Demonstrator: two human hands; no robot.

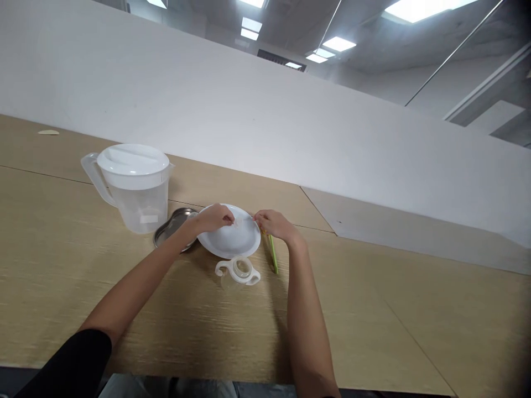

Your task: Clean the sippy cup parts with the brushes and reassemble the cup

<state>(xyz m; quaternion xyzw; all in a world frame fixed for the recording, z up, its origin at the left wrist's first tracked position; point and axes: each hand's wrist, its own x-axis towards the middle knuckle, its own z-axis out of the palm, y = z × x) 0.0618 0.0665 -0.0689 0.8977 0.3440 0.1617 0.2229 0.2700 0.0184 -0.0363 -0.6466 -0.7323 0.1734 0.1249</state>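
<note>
My left hand (pixel 211 218) and my right hand (pixel 274 225) hover over opposite sides of a white plastic plate (pixel 230 241), fingertips pinched toward each other. A small translucent scrap (pixel 238 222) lies just beyond my left fingertips, above the plate; I cannot tell if either hand grips it. My right fingers are at the plate's rim, above a green stick (pixel 272 254). A clear cup with white double handles (pixel 238 272) stands near the plate's front edge. To the left are a steel kidney dish (pixel 172 228), partly under my left wrist, and a clear lidded plastic pitcher (pixel 139 188).
All this stands on a light wood table (pixel 232 315) with seams across it. A white wall panel (pixel 232 121) rises behind it, and a grey sheet (pixel 385 226) lies at the far right. A pale flat scrap (pixel 48 132) sits at the far left.
</note>
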